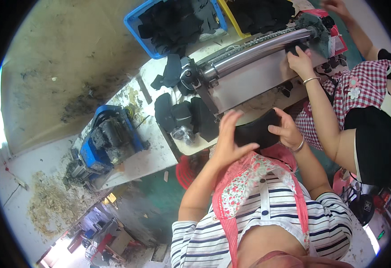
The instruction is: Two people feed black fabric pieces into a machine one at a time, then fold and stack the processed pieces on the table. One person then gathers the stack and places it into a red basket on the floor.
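A curved, dark black piece of soft-looking sheet material (259, 128) is held up in front of my apron. My right hand (288, 129) pinches its right end between thumb and fingers. At the piece's left end is my left hand (229, 142), its fingers stretched upward and its thumb spread out along the lower edge. The left fingertips are slightly blurred. Just beyond my hands stands a machine with a long shiny metal roller (258, 51) over a pale flat plate (249, 87).
Black cut pieces (182, 114) lie at the machine's left, beside a clear plastic bundle (183, 134). Behind are a blue crate (135, 27) and a yellow crate (231, 18) of black pieces. A dusty blue machine (108, 140) sits left. A co-worker's hand (300, 62) is at the roller.
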The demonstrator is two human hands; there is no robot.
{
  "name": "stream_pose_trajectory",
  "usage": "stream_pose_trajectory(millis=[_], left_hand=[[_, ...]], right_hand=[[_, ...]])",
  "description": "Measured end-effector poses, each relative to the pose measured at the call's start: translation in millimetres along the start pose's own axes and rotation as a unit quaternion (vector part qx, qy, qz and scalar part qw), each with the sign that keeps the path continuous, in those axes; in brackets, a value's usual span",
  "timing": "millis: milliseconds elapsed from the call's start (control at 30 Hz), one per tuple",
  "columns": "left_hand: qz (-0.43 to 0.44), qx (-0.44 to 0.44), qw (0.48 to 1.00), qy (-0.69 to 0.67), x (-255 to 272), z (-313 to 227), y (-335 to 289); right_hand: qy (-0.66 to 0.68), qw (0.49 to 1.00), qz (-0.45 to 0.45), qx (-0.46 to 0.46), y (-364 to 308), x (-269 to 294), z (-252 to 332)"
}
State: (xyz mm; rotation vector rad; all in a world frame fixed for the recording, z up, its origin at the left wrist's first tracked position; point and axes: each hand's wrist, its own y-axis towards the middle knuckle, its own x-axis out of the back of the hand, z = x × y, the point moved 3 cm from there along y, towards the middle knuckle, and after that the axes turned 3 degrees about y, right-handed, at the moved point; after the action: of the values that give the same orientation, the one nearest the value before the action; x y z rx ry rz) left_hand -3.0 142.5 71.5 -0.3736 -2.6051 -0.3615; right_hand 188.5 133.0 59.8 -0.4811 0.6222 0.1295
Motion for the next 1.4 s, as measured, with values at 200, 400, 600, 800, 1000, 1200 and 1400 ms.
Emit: stream_pose_trajectory(millis=[200,400,600,800,1000,1200,1400], left_hand=[[0.094,0.295,0.942,-0.128,-48.0,29.5,3.7],[0.029,0.310,0.828,-0.467,-86.8,57.0,13.1],[0.074,0.310,0.723,-0.613,-60.6,25.4,16.3],[0.138,0.210,0.915,-0.314,-39.5,21.6,38.2],[0.127,0.307,0.901,-0.279,-42.3,31.1,26.4],[0.212,0.281,0.677,-0.646,-46.1,29.3,9.8],[0.316,0.232,0.790,-0.471,-10.5,41.4,31.8]], right_hand=[[-0.413,0.872,-0.236,0.115,16.4,6.3,3.1],[-0.505,0.774,-0.074,0.376,0.9,-61.2,-5.0],[-0.112,0.986,-0.103,0.063,19.6,9.9,35.8],[-0.384,0.888,-0.214,0.135,12.7,12.5,21.3],[-0.276,0.950,-0.098,0.107,-1.8,-7.1,47.0],[-0.029,0.994,0.081,-0.065,2.9,2.8,35.1],[-0.378,0.923,-0.011,0.077,4.5,4.9,48.5]])
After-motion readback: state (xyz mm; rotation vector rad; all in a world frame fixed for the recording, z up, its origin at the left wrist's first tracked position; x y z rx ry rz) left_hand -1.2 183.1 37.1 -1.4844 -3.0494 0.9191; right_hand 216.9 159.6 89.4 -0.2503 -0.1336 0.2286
